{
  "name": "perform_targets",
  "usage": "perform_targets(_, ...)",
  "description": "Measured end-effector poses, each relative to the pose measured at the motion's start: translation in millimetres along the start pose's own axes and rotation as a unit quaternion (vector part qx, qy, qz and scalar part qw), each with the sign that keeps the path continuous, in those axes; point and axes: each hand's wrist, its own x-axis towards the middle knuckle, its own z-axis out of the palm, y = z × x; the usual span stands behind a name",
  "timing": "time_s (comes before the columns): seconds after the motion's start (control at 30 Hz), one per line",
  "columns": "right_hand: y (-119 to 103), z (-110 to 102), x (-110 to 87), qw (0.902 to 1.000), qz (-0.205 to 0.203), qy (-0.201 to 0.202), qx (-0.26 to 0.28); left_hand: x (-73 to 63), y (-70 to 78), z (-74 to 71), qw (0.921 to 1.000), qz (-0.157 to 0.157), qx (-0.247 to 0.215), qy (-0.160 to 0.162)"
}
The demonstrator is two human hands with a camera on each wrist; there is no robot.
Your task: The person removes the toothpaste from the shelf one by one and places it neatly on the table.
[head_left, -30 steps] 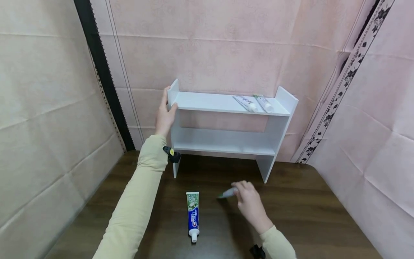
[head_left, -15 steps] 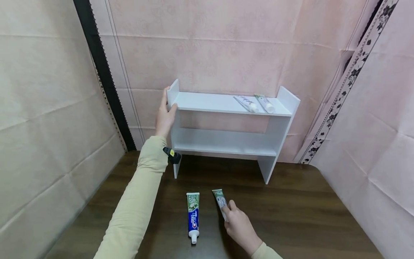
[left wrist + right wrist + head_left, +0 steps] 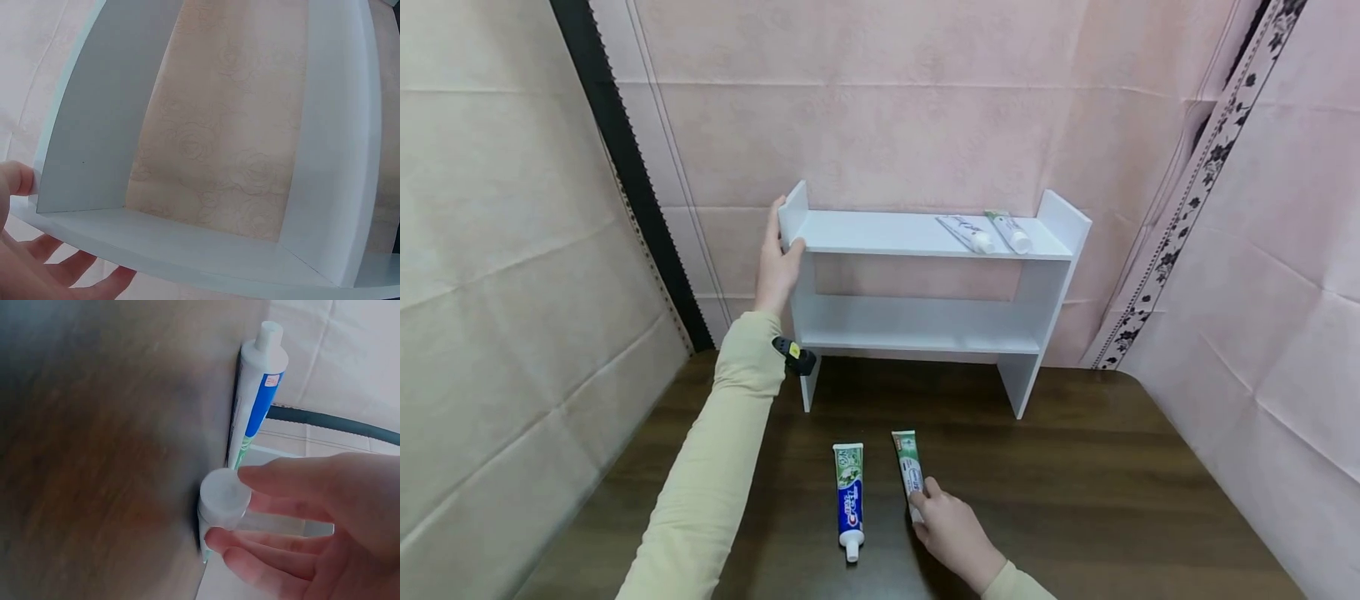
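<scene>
My left hand grips the left side panel of a small white two-tier shelf, thumb in front and fingers behind its outer face, as the left wrist view also shows. At the table's front, my right hand holds a green and white toothpaste tube by its cap end, thumb and fingertips on either side of the white cap. That tube lies along the tabletop, its flat green end toward the shelf. To its left lies a blue and green toothpaste tube, cap toward me.
Two whitish toothpaste tubes lie side by side at the right of the shelf's top board. The shelf stands at the back of the dark wooden table, close to a pink cloth backdrop. Pale cloth hangs on both sides.
My right hand has brought the green and white tube down and toward me, turning its flat end toward the shelf, beside the blue and green tube. My left hand keeps its grip on the shelf.
</scene>
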Motion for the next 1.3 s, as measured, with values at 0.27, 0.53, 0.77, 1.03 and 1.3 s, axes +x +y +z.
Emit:
perform_targets(0.27,4,-2,-2.1,0.9987,0.009,-0.042,0.027,6.8,3.8,-1.9,1.0,0.001,0.006,0.007)
perform_targets(0.53,3,0,-3.0,0.9985,0.014,-0.036,0.038,8.4,1.4,-0.8,0.9974,0.017,0.059,0.039)
perform_targets(0.77,6,-12,7.7,0.9916,0.043,-0.09,0.083,11.7,-0.4,1.5,0.9947,0.019,0.081,0.061)
perform_targets(1.03,30,-85,59.3,0.9946,0.07,0.029,0.071,9.7,-5.2,4.1,0.9977,0.018,0.032,0.058)
perform_targets(1.3,43,-188,130.4,0.9751,0.096,0.194,0.049,9.5,-9.2,6.4,0.9992,0.017,-0.001,0.035)
